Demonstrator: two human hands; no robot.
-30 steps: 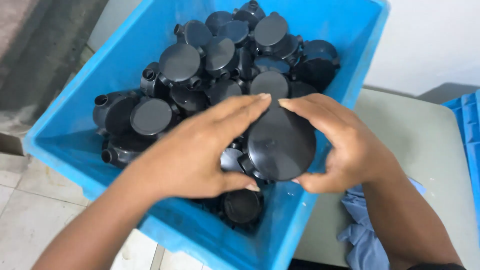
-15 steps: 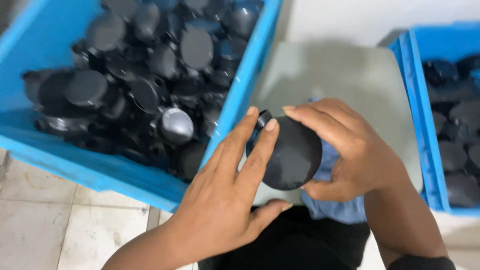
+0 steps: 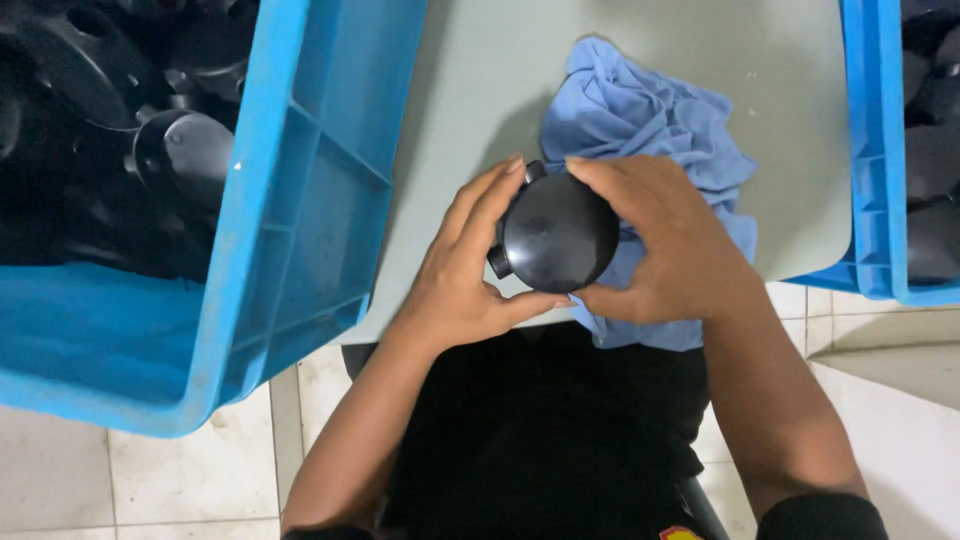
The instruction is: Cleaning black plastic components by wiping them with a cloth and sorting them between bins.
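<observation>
Both hands hold one round black plastic junction box (image 3: 558, 234) with a flat lid and short side stubs, just above the near edge of a grey table (image 3: 480, 90). My left hand (image 3: 465, 270) cups its left side, fingers over the top and thumb beneath. My right hand (image 3: 665, 245) grips its right side. A crumpled blue cloth (image 3: 650, 120) lies on the table under and behind the box.
A large blue plastic crate (image 3: 290, 230) on the left holds several of the same black boxes (image 3: 185, 150). Another blue crate (image 3: 868, 150) with black parts stands at the right edge. Tiled floor and my dark-clothed lap show below.
The view has swung right and down, so the left crate slid further left. Both hands stay on the black box, now over the blue cloth at the table's near edge.
</observation>
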